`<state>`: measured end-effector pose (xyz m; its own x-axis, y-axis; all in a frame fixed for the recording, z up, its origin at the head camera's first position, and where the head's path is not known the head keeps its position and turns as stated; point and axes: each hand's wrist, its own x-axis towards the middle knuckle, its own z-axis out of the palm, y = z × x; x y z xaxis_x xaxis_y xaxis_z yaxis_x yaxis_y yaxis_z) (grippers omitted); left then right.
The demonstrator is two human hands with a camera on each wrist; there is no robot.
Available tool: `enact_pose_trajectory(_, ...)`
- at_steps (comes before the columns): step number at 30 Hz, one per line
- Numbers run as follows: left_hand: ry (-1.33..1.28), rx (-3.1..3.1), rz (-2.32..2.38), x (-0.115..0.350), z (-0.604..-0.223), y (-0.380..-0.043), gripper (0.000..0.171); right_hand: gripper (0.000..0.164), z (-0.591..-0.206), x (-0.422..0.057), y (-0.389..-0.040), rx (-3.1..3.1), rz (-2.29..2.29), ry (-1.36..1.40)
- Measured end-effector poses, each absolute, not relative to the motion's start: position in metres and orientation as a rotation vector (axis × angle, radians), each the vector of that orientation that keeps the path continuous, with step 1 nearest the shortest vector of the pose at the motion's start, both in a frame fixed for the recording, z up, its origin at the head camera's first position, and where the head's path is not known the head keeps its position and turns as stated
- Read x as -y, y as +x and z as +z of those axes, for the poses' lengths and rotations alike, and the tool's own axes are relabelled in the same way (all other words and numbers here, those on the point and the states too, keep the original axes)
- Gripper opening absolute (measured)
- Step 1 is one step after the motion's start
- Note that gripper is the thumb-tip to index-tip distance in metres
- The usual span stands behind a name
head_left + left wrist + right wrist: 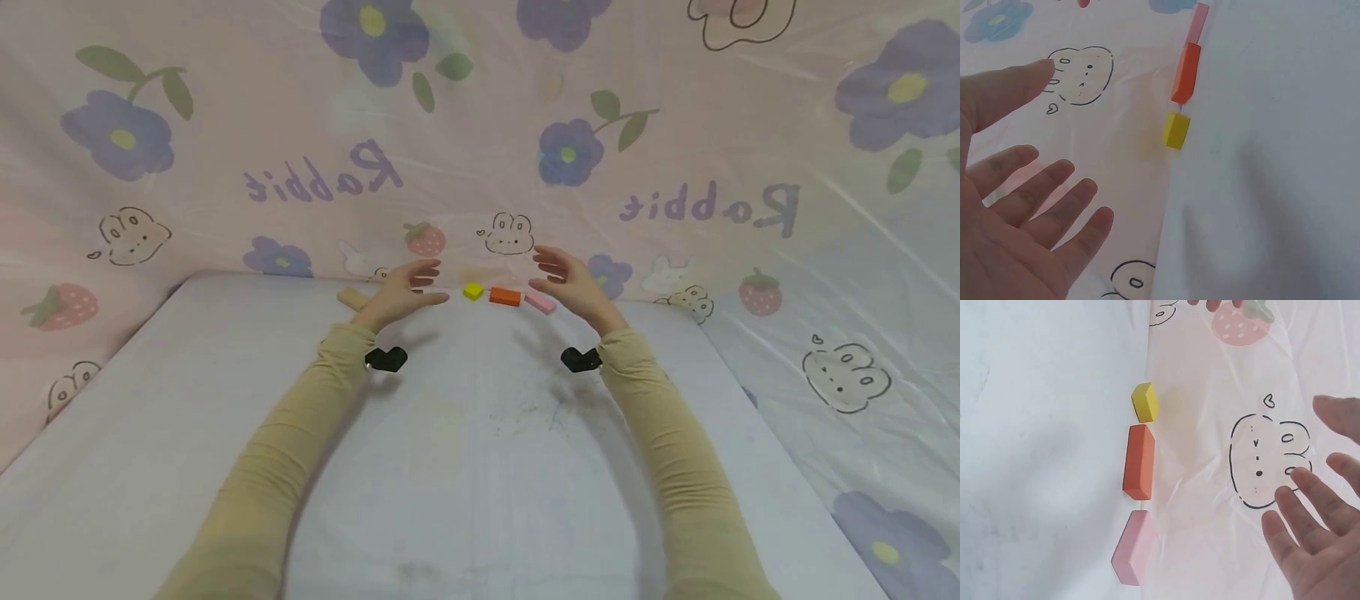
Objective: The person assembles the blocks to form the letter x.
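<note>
Three small blocks lie in a row along the back edge of the white table: a yellow block, an orange block and a pink block. To the left of the yellow one, my left hand hovers with fingers spread and nothing in it. Partly hidden behind that hand is a tan wooden block. On the other side my right hand is raised over the pink block, its fingers loosely extended and holding nothing. The right wrist view shows the orange block between the other two.
A cloth printed with rabbits, flowers and strawberries hangs as a wall right behind the blocks and along both sides. Black camera mounts sit under the wrists. Dark smudges mark the white tabletop.
</note>
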<state>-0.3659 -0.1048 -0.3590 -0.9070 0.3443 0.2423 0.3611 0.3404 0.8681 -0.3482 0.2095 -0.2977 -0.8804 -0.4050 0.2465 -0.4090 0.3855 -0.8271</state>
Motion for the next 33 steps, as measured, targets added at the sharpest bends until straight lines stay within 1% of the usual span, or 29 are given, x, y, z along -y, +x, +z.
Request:
enact_pose_trajectory(6, -0.672, 2.583, -1.592, 0.095, -0.367, -0.370, 0.077, 0.062, -0.301, -0.204, -0.348, 2.604, 1.565, 0.773)
enact_pose_trajectory(13, -0.688, 2.611, -1.584, 0.085, -0.376, -0.374, 0.079, 0.065, -0.329, -0.207, -0.376, 2.614, 1.546, 0.741)
enact_pose_trajectory(19, -0.700, 2.624, -1.608, 0.076, -0.379, -0.377, 0.084, 0.064, -0.341, -0.206, -0.381, 2.659, 1.498, 0.705)
enact_pose_trajectory(33, -0.627, 2.678, -1.687, 0.061, -0.389, -0.389, 0.089, 0.063, -0.361, -0.200, -0.389, 2.708, 1.435, 0.775)
